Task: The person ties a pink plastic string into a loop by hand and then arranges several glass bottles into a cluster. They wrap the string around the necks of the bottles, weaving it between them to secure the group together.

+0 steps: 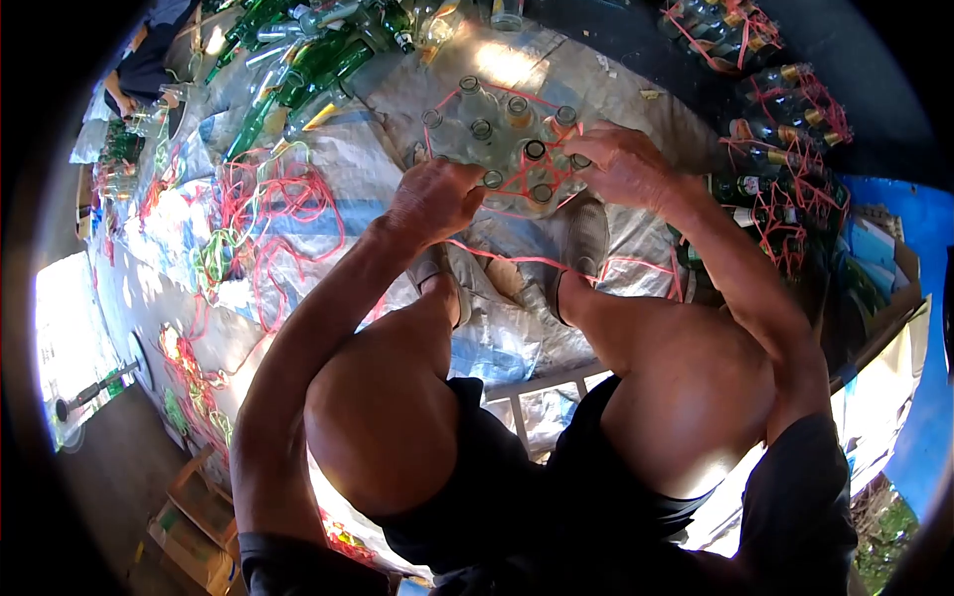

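Several clear glass bottles [481, 130] stand upright in a tight cluster between my feet, their open mouths facing up. Pink plastic string [507, 258] loops around the cluster and crosses between the necks on its near side. My left hand [435, 202] is closed at the cluster's near left edge, pinching the string. At the right edge, my right hand [624, 165] grips the string between thumb and fingers, close to the bottle necks. A loose length of string runs over my shoes [584, 238]. The fingertips of both hands are partly hidden.
Green bottles [318, 74] lie heaped at the far left. Bundles of string-tied bottles [785, 119] are stacked at the right. Tangled pink string [278, 199] covers the sheeting [397, 109] on the left. Another person's hand [121, 99] shows at the upper left.
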A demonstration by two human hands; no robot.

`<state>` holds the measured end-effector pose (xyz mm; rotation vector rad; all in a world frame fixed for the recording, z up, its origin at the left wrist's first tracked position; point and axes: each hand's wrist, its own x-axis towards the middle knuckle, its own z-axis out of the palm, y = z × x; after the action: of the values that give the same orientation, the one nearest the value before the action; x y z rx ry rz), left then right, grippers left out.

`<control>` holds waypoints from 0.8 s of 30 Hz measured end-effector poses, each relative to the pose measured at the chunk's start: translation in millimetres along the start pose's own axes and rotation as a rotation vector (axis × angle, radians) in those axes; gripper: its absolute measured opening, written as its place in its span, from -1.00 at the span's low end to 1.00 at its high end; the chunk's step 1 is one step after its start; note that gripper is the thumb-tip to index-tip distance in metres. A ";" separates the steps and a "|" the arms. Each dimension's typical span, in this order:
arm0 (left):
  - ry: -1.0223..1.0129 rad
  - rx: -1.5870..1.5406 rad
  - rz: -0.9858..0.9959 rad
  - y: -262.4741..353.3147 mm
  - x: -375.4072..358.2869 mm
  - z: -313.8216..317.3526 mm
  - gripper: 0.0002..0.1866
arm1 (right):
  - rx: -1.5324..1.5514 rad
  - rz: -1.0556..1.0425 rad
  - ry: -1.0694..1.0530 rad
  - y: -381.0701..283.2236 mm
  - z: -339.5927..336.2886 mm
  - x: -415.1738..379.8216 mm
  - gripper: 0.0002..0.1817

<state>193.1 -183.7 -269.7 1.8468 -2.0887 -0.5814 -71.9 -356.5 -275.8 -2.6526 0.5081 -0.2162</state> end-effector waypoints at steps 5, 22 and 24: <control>-0.040 0.007 0.026 8.9 -2.4 -1.0 -0.78 | -0.017 -0.003 -0.010 5.8 2.8 -6.8 -0.65; 0.023 -0.121 0.019 3.4 -4.2 5.2 -0.74 | 0.071 0.153 -0.067 -76.0 13.2 -19.8 -0.57; 0.024 -0.137 0.008 2.1 -4.5 5.7 -0.74 | 0.087 0.215 -0.079 -75.7 26.2 -18.2 -0.59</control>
<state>189.2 -178.5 -273.5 1.7603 -1.9875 -0.6782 -58.7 -275.9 -267.4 -2.4879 0.7337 -0.0663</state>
